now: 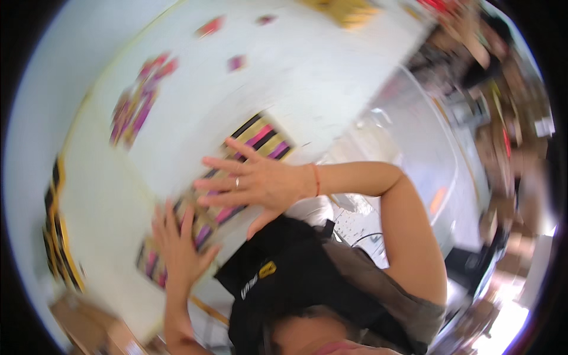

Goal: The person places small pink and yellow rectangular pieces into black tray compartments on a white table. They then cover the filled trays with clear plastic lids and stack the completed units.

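Observation:
A row of small flat pieces striped in black, tan, pink and purple (260, 137) lies slantwise along the near side of the white table (177, 112). My right hand (260, 182) rests over the middle of this row, palm down, fingers stretched and spread. A ring and a thin red wrist band show on it. Over the row's lower left part is my left hand (182, 251), its fingers also apart. Both hands cover some of the pieces. Neither grips anything that I can see. Blur hides what exactly the pieces are, and whether the fingers press on them.
A loose cluster of pink and purple pieces (139, 103) lies farther off at left, with a few single ones beyond. Something yellow (346, 12) is at the far edge. Black-and-yellow strips (59, 228) hang at left. Another person's arm (470, 38) shows at upper right.

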Tool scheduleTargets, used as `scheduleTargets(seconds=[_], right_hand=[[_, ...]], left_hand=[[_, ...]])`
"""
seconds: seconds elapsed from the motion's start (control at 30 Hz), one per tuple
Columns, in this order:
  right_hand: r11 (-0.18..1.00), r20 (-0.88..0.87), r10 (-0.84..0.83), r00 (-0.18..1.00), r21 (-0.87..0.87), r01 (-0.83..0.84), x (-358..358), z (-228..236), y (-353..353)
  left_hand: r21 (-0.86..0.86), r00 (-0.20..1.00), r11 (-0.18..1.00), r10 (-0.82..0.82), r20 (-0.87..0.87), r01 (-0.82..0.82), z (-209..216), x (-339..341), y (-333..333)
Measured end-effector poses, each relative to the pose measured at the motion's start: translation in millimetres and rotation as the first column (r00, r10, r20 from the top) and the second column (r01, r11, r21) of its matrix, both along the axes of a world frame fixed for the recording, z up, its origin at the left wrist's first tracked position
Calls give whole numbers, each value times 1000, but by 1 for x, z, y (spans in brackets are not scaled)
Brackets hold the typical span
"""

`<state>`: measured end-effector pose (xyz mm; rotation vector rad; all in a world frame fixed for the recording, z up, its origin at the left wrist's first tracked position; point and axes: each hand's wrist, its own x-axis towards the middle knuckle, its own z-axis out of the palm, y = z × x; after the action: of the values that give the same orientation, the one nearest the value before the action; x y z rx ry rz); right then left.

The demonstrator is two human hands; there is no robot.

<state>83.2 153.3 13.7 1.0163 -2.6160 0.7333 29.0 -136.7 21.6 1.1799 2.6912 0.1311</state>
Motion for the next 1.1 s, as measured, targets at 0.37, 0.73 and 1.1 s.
scheduleTargets(seconds=[0.37,0.73,1.1], right_hand=[[-505,568,-775,-275,-297,810,230,-244,354],[-468,124,-842,-524,316,826,246,-346,446],[-574,-18,-796,-605,340,745,250,-373,446]], left_hand=[[321,961,917,271,-59,-238,-28,0,11],[70,763,779,585,275,-623,-16,-9,-4],[150,805,792,574,149,-592,0,3,34]])
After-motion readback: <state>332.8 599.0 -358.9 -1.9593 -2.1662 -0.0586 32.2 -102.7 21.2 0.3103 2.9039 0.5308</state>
